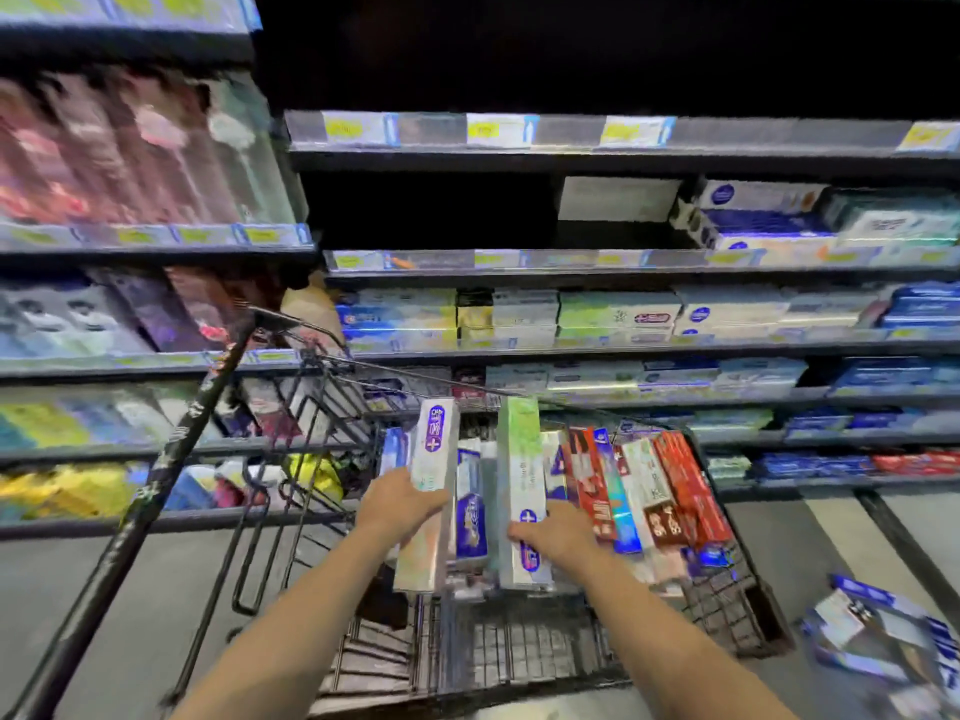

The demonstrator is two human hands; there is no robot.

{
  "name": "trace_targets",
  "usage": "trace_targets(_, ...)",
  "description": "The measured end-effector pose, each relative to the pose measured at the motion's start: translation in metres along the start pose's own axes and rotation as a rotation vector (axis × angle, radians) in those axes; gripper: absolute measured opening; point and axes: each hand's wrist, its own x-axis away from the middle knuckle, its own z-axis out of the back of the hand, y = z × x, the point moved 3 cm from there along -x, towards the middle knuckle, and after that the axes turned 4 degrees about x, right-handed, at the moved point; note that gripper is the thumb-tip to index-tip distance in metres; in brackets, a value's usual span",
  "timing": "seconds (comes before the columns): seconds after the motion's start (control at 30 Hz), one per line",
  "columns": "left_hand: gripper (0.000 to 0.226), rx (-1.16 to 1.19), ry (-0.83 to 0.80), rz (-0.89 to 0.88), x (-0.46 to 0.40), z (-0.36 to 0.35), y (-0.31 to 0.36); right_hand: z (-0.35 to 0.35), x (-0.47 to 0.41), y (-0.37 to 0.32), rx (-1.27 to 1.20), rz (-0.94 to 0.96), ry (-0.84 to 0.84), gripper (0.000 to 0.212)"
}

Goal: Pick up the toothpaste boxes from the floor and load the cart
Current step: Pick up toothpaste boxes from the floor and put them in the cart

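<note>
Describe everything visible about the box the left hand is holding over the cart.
The box is a long, slim carton, mostly white to pale grey with a purple oval logo near its far end and a plus sign below it; print is too blurred to read. It looks like glossy card. The left hand holds its near part from the left side, long axis pointing away from the person, above other boxes in the cart. Whether it touches them is unclear.

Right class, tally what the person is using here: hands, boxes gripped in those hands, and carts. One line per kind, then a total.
Hands: 2, the left hand and the right hand
Held toothpaste boxes: 2, a white and purple box and a green and white box
Carts: 1, the wire cart
Total: 5
</note>
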Motion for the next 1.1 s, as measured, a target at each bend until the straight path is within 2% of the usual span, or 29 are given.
trace_targets(0.1,0.035,0.004,-0.011,0.043,-0.029,0.007,-0.026,-0.021,-0.021,-0.024,-0.008,-0.025,-0.063,0.043)
trace_targets(0.23,0.034,0.062,0.009,0.114,-0.06,0.004,-0.051,-0.046,-0.053,-0.042,0.039,-0.003,-0.125,0.043)
trace_targets(0.37,0.041,0.057,0.0,0.179,-0.095,-0.012,-0.066,-0.072,-0.087,-0.044,0.058,-0.025,-0.187,0.032)
trace_targets(0.53,0.037,0.024,0.012,0.246,-0.121,-0.032,-0.074,-0.092,-0.12,-0.036,0.112,-0.054,-0.22,0.033)
trace_targets(0.77,0.048,0.021,0.038,0.267,-0.137,-0.034,-0.078,-0.095,-0.143,-0.044,0.216,-0.045,-0.212,0.043)
trace_targets(0.83,0.048,0.037,0.026,0.268,-0.137,-0.033,-0.077,-0.095,-0.141,-0.044,0.224,-0.03,-0.206,0.037)
trace_targets(0.97,0.046,0.134,0.024,0.237,-0.133,-0.025,-0.073,-0.084,-0.137,-0.048,0.187,0.033,-0.211,0.042)
trace_targets(1.1,0.042,0.095,0.067,0.146,-0.124,-0.004,-0.064,-0.056,-0.128,-0.059,0.242,0.113,-0.139,0.058)
